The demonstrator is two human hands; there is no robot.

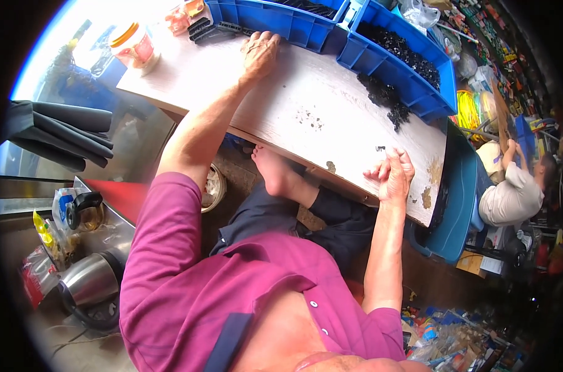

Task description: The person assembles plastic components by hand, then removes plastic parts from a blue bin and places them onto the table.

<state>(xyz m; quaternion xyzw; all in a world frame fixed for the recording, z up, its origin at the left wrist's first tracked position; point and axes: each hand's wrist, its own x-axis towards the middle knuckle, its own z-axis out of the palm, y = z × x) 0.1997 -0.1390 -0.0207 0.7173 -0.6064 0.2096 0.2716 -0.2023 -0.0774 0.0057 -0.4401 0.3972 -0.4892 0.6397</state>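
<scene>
At the table's far side, my left hand (260, 54) is closed with curled fingers at the end of a row of black plastic strips (222, 30); its fingertips are mostly hidden. My right hand (393, 175) is over the near right part of the table, thumb and fingers drawn together. Whatever it pinches is too small or hidden to make out. Just beyond those fingertips lies a small black toothed piece (381, 148). A loose pile of small black parts (385, 99) lies against the front of a blue bin (350, 53).
Another blue bin (275, 23) stands at the back. A jar with an orange rim (134, 48) sits at the table's left end. Dark crumbs (309, 118) dot the white table (250, 118). At right are a teal tub (458, 204) and a seated person (514, 195).
</scene>
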